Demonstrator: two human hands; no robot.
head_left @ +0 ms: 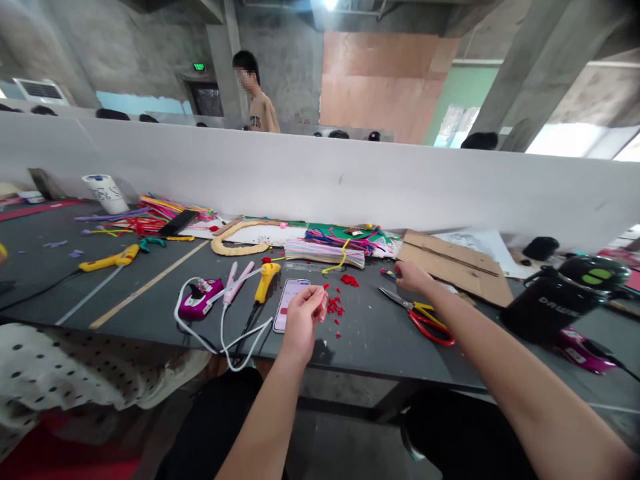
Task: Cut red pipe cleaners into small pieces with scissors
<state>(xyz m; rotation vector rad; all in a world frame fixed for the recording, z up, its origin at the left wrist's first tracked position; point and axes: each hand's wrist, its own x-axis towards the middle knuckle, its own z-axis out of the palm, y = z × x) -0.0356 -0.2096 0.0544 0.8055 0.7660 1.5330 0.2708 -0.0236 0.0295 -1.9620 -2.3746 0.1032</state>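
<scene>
My left hand (301, 319) is raised over the near part of the table, beside a lit phone (287, 310), with thumb and fingers pinched on a small red fuzzy piece (326, 287). More red pieces (335, 307) lie scattered to its right, and a small red heap (350, 281) sits behind them. My right hand (413, 276) reaches forward, fingers bent together at a small dark, colourful item (388, 274); its grip is partly hidden. Scissors (417, 313) with red and yellow handles lie below that wrist, blades pointing left.
A yellow glue gun (267, 281), pink hair straightener (235, 285) and purple power socket (201, 300) with white cable lie left. Pipe cleaners (327, 252) and cardboard (455, 267) line the white partition (300, 170). A black bottle (560, 300) stands right. Another person (260, 107) is beyond.
</scene>
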